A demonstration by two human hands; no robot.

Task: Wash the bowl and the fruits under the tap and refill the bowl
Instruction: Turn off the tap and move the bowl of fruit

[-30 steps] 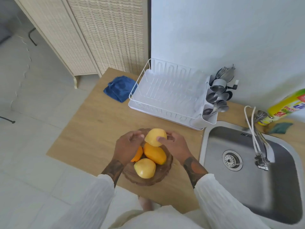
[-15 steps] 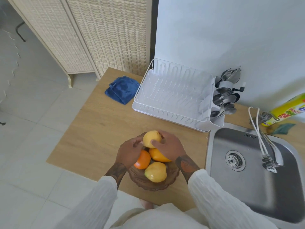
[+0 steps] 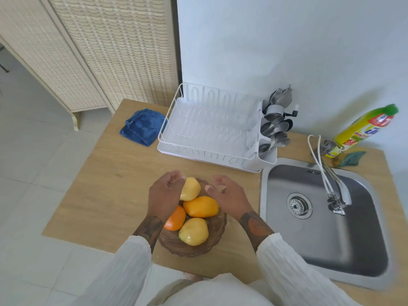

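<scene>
A dark wooden bowl (image 3: 194, 249) stands near the front edge of the wooden counter (image 3: 114, 186). It holds an orange mango (image 3: 201, 206), an orange (image 3: 175, 218), a yellow fruit (image 3: 193, 231) at the front and a second yellow fruit (image 3: 191, 189) at the far side. My left hand (image 3: 164, 195) hovers with loosely curved fingers against the left side of that far fruit. Just to the right of the fruit, my right hand (image 3: 228, 195) is spread and relaxed, holding nothing.
A steel sink (image 3: 320, 246) with a tap (image 3: 337, 191) lies to the right. Behind the bowl sits a white dish rack (image 3: 207, 129) with cutlery (image 3: 276, 122). A blue cloth (image 3: 143, 127) lies far left, with a detergent bottle (image 3: 364, 129) and a sponge (image 3: 351, 157) far right.
Both hands gripped the far yellow fruit above the bowl; it now rests on the pile and the hands have spread apart, the right one off it.
</scene>
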